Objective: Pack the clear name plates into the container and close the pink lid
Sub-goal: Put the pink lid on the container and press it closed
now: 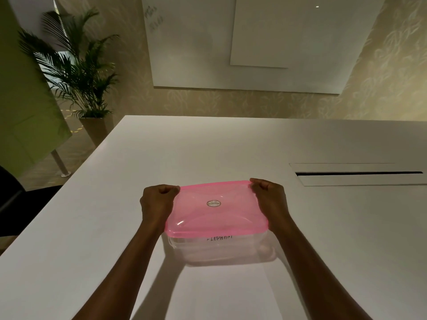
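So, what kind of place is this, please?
Probably an office meeting room: a large white table with a cable slot, a whiteboard on the wall, and a potted palm on the floor.

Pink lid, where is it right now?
In the head view, the pink lid sits on the clear container on the white table, with the left hand and right hand gripping its far corners.

"ELEPHANT" handwritten inside container [221,252], sticker [213,203] on lid [196,218] illegible
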A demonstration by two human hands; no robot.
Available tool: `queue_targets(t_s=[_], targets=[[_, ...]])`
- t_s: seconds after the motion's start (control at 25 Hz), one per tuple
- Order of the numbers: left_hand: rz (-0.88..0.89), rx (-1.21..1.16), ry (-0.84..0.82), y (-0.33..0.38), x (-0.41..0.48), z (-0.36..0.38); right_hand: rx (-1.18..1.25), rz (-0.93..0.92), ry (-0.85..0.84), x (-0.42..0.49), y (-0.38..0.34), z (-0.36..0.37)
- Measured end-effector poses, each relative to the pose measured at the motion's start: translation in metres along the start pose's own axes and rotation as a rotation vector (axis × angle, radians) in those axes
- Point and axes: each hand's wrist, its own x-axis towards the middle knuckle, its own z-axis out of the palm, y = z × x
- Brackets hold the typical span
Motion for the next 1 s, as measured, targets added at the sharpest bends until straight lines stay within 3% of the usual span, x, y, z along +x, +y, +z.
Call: queue_targets(t_s=[0.48, 1.0], targets=[[0.033, 0.040, 0.048, -0.010, 0.001, 0.005, -0.046, -0.029, -0.020, 0.008, 0.007, 0.004], [0.102, 0.072, 0.086, -0.019, 0.000, 0.010, -0.290, -0.099, -0.018, 0.014, 0.021, 0.005]])
